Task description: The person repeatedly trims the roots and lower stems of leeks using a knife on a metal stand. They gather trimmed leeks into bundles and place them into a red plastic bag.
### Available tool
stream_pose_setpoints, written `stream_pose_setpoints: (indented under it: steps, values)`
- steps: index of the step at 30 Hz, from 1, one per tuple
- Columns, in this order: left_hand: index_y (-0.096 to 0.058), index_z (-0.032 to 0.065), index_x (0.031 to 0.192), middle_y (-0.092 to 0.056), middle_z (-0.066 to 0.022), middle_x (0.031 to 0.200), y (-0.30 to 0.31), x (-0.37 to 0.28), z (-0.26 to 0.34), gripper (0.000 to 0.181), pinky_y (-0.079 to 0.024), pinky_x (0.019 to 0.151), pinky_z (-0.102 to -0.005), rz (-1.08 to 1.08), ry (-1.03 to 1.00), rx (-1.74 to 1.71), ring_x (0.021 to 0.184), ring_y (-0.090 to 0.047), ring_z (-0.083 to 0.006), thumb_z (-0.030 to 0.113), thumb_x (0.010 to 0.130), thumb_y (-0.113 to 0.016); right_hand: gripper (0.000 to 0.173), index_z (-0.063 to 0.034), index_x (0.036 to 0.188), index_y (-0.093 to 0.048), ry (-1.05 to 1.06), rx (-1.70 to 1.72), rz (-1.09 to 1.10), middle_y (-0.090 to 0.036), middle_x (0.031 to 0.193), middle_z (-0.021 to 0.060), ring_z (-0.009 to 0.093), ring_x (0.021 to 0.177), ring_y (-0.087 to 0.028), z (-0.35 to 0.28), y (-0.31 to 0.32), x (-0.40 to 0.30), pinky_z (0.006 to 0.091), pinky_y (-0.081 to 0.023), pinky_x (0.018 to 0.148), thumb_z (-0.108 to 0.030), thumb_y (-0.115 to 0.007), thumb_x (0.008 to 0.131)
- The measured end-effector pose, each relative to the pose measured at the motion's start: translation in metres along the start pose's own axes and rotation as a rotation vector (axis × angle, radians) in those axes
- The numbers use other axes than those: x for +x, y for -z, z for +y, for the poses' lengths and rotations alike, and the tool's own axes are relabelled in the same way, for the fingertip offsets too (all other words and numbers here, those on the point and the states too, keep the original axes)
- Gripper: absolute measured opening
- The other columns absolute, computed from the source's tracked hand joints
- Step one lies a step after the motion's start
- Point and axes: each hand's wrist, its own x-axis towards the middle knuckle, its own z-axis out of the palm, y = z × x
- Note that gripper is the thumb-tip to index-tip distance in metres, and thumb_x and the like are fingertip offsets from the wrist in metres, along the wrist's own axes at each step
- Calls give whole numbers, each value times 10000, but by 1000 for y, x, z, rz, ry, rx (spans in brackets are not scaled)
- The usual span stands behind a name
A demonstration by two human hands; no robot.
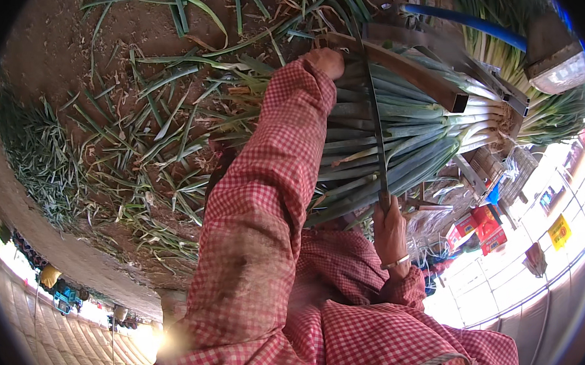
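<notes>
A bundle of long green onions (416, 128) lies across a metal frame, white root ends to the right and green leaves to the left. My right hand (390, 231), a bracelet at its wrist, grips the handle of a long, narrow blade (375, 120). The blade stretches away from me across the leaves; whether it touches them is unclear. My left hand (326, 62) is at the far side of the leaves, close to the end of a square metal tube (407, 75). Its fingers are curled and partly hidden, so I cannot tell what they hold.
Cut leaf pieces (152, 136) litter the soil floor, with a denser heap (41, 159) at far left. More green onions (494, 10) lie beyond the frame. A blue tube (464, 20) and a metal box-like part (556, 60) stand upper right. Red cartons (486, 227) sit at right.
</notes>
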Motion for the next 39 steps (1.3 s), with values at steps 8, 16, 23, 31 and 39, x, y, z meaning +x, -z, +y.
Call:
stream_pose_setpoints:
  steps: [8, 16, 23, 31, 39]
  values:
    - [-627, 44, 1086, -655, -221, 1068, -13, -40, 18, 282, -519, 847, -466, 131, 111, -254, 1042, -628, -378, 197, 873, -523, 195, -6, 1023, -455, 41, -142, 82, -594, 799, 322, 509, 802, -563, -13, -33, 101, 561, -442, 643, -189, -464, 956]
    - [-592, 40, 1095, -637, -235, 1084, -60, 0, -24, 295, -508, 848, -461, -27, -221, -315, 1032, -621, -382, 240, 883, -552, 229, -10, 1114, -472, -25, -192, -87, -594, 853, 298, 485, 801, -568, -3, 9, 22, 540, -430, 649, -156, -481, 938]
    - [-595, 44, 1095, -639, -227, 1072, -86, -70, -3, 297, -508, 839, -457, 9, -287, -410, 1015, -623, -372, 246, 881, -558, 267, 0, 1138, -470, -32, -332, -182, -587, 879, 303, 485, 815, -559, 30, -28, 98, 540, -433, 676, -163, -470, 927]
    - [-597, 48, 1095, -641, -218, 1059, -108, -89, 1, 300, -508, 829, -453, 9, -303, -473, 995, -625, -361, 253, 879, -564, 207, 13, 1040, -470, 174, -354, -214, -575, 752, 273, 461, 730, -581, 13, 24, 16, 524, -440, 594, -158, -496, 928]
    - [-600, 52, 1095, -643, -209, 1045, -125, -103, 7, 303, -508, 819, -449, -38, -375, -430, 976, -627, -349, 261, 876, -570, 313, -73, 1240, -457, -219, -398, -227, -635, 901, 277, 472, 895, -604, 7, 0, 21, 544, -462, 775, -185, -424, 950]
